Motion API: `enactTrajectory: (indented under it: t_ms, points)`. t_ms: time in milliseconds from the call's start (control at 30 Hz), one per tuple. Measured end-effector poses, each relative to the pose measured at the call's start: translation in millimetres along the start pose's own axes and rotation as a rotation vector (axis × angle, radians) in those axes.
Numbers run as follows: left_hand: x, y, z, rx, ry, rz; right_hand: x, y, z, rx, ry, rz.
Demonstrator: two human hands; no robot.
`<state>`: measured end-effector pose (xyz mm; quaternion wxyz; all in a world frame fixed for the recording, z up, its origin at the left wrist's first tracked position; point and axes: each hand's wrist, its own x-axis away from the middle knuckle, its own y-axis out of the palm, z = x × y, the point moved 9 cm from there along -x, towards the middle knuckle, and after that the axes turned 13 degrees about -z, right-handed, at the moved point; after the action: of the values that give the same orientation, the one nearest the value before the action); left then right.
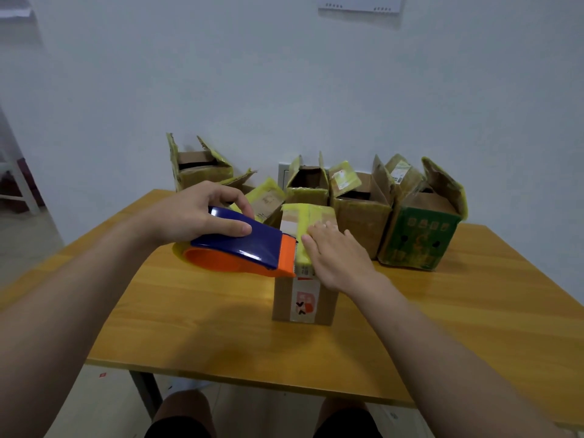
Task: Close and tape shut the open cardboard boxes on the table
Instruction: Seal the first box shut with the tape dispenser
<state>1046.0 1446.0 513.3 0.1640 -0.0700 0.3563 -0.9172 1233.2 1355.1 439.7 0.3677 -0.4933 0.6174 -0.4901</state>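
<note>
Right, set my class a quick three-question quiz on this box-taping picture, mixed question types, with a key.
1. True or false: the left hand grips the dispenser.
2. The right hand rests flat on: A) the table B) the front box C) the dispenser.
3. Fill in: the back boxes have their flaps ____.
Key: 1 true; 2 B; 3 open.
</note>
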Motion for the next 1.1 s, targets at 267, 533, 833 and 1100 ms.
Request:
enactTrajectory:
  t_ms: [267, 533, 833, 1100]
  points:
    - [7, -9, -12, 0.000, -0.015, -0.056, 0, -1, 4, -0.011, 0.005, -0.031]
    - [17, -16, -26, 0.026, -0.037, -0.048, 4, -3, 2, -0.017, -0.004, -0.032]
    - [24, -18, -36, 0.061, -0.058, -0.057, 6, -3, -2, -0.003, -0.010, -0.056]
    - [24, -19, -33, -0.013, -0.083, -0.072, 2, -2, -9, 0.024, 0.149, -0.160]
